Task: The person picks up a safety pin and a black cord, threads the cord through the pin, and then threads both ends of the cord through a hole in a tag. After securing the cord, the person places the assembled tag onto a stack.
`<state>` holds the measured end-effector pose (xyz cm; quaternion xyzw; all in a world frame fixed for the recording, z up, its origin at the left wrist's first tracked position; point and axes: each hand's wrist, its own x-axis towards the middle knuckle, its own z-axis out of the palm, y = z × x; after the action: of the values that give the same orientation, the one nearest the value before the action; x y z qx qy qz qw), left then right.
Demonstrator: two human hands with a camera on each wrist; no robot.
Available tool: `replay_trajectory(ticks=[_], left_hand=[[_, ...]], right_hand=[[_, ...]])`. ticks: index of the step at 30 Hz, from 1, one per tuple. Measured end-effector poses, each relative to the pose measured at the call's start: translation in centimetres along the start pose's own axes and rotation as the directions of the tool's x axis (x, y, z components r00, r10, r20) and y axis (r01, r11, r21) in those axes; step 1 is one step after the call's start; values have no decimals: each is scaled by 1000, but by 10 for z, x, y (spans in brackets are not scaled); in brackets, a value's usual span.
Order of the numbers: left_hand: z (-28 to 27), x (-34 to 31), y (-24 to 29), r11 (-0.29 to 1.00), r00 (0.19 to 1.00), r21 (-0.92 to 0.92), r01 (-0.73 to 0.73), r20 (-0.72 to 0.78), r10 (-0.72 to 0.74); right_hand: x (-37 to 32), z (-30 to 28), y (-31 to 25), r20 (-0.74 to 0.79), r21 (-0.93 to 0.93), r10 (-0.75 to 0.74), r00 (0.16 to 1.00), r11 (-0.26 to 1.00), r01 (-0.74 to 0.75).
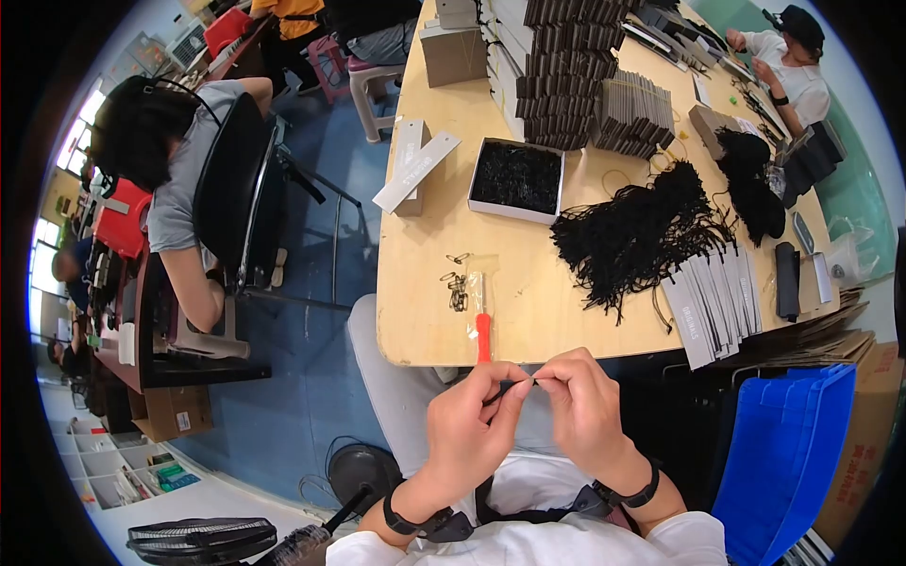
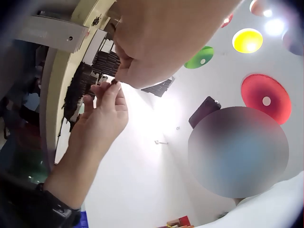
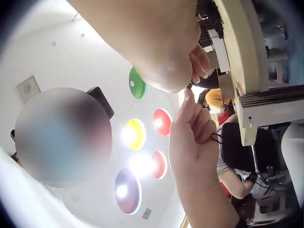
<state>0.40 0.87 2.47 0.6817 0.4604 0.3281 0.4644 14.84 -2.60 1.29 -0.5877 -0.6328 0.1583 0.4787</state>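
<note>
In the head view both hands are raised in front of my chest, just below the near edge of the wooden table (image 1: 415,311). My left hand (image 1: 498,389) and right hand (image 1: 549,383) meet fingertip to fingertip and pinch a short thin black cord (image 1: 518,384) between them. The left wrist view shows the left hand (image 2: 124,76) close up, touching the right hand's fingertips (image 2: 110,88). In the right wrist view the right hand (image 3: 189,81) pinches a small dark end, and the left hand (image 3: 197,137) has a loop of black cord (image 3: 217,138) under its curled fingers.
On the table lie a red-handled tool (image 1: 483,336), small black clips (image 1: 458,289), a white box of black cords (image 1: 517,177), a big pile of black cords (image 1: 640,231), fanned grey tags (image 1: 717,304) and stacked dark cards (image 1: 566,66). A blue bin (image 1: 783,453) stands right; a seated person (image 1: 165,160) is left.
</note>
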Motion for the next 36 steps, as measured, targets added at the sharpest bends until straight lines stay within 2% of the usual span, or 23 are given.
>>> replay_trajectory(ticks=[1,2,3,4,6,7,9,15,17,20,24,31,33,34,36], left_hand=[[-1,1,1,1000,1000,1,2,-1,-2],[-2,3,3,935,980,-298,194,92,-174],[-4,6,4,748,925,-545,379,229,-301],[-6,8,3,749,926,-544,378,229,-301],[-13,11,-1,634,862,-590,501,405,-304],[-16,12,1,635,862,-588,501,404,-306],[-20,14,6,476,803,-648,595,504,-317],[-20,12,-4,346,793,-714,609,542,-278],[-19,11,-5,358,809,-726,587,515,-282],[-15,9,-3,411,841,-735,539,449,-301],[-6,10,7,497,872,-722,482,336,-357],[1,5,6,522,891,-733,437,274,-362],[4,2,4,656,914,-645,392,188,-360],[4,1,5,655,912,-644,396,189,-365],[3,0,11,785,952,-543,297,104,-288]], right_hand=[[1,-1,2,9,-2,-17,1000,1000,17],[2,-2,3,17,-3,-34,999,999,34],[3,-3,4,17,-2,-34,999,999,34],[4,-5,5,19,32,-56,998,998,55],[5,-7,5,21,68,-78,997,995,76],[5,-8,4,19,88,-69,997,994,67],[5,-7,4,17,111,-59,998,992,57],[5,-6,6,-33,40,-180,983,983,181],[4,-7,10,-6,-47,-275,962,961,274],[6,-7,11,-3,-83,-321,947,944,320],[8,-9,14,36,-127,-341,940,931,342],[10,-13,14,77,-211,-375,924,900,382],[11,-15,14,98,-230,-374,922,893,387],[11,-16,15,109,-235,-369,923,893,385],[11,-15,14,116,-239,-362,925,894,380]])
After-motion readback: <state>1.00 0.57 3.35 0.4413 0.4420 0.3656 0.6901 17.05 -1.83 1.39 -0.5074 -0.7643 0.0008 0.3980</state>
